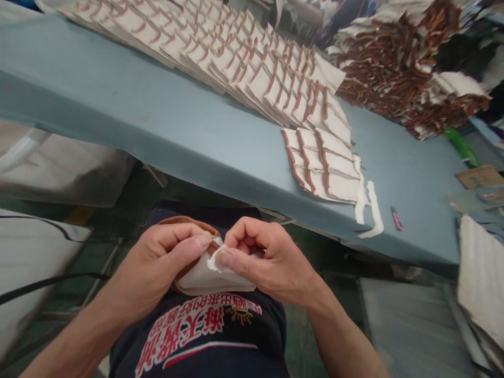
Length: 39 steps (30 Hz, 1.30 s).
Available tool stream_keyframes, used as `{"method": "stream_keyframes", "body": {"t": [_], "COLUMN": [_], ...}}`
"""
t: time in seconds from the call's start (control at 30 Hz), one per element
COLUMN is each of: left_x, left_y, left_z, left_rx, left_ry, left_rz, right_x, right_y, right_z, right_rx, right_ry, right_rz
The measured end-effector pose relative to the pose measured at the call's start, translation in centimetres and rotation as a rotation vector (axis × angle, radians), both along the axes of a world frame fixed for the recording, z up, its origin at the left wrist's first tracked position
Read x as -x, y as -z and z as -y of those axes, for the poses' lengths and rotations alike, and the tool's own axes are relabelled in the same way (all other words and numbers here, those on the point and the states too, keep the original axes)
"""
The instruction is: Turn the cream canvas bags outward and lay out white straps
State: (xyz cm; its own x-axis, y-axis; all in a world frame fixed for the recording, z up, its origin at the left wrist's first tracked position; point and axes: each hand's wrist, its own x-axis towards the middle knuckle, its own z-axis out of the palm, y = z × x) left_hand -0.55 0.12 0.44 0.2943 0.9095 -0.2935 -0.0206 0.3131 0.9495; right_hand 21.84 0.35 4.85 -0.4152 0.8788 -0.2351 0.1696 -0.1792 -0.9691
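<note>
In front of my dark printed apron, a cream fabric piece with brown trim [197, 278] lies across my lap. My left hand [165, 257] is closed on its upper edge, thumb pressed against the forefinger near the brown border. Close beside it, my right hand [263, 257] pinches a crumpled white strip [214, 261] between thumb and forefinger. This strip lies against the edge of the fabric piece; whether it is fixed there I cannot tell. The fingers of both hands partly hide the fabric.
A blue-covered table [189, 147] runs across ahead. Rows of overlapping cream pieces [220, 58] lie along it, with a smaller stack [323, 163] nearer. Right of that are white strips [374, 210] and a small red cutter [397, 218]. A brown-and-cream heap [401, 79] rises at back right.
</note>
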Motion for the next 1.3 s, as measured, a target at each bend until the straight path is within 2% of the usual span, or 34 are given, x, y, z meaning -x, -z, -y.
{"method": "stream_keyframes", "body": {"t": [0.23, 0.4, 0.57, 0.8, 1.0, 1.3], "left_x": [-0.8, -0.7, -0.5, -0.8, -0.5, 0.4], "left_y": [-0.6, -0.7, -0.3, -0.2, 0.1, 0.5], "left_z": [-0.2, -0.1, 0.0, 0.2, 0.2, 0.2], "left_rx": [0.098, 0.053, 0.025, 0.025, 0.003, -0.027], "left_ry": [0.016, -0.005, 0.001, -0.017, 0.029, 0.072], "left_rz": [-0.007, -0.046, -0.068, -0.086, -0.112, -0.121], "right_x": [-0.1, 0.1, 0.4, 0.4, 0.2, 0.0], "right_y": [-0.4, -1.0, -1.0, -0.3, 0.4, 1.4], "right_z": [-0.5, -1.0, -1.6, -2.0, -2.8, -3.5], "right_rx": [-0.003, -0.064, -0.04, 0.135, 0.241, 0.239], "right_ry": [-0.027, -0.051, -0.09, -0.125, -0.198, -0.222], "right_rz": [0.071, 0.152, 0.194, 0.063, -0.015, -0.038]}}
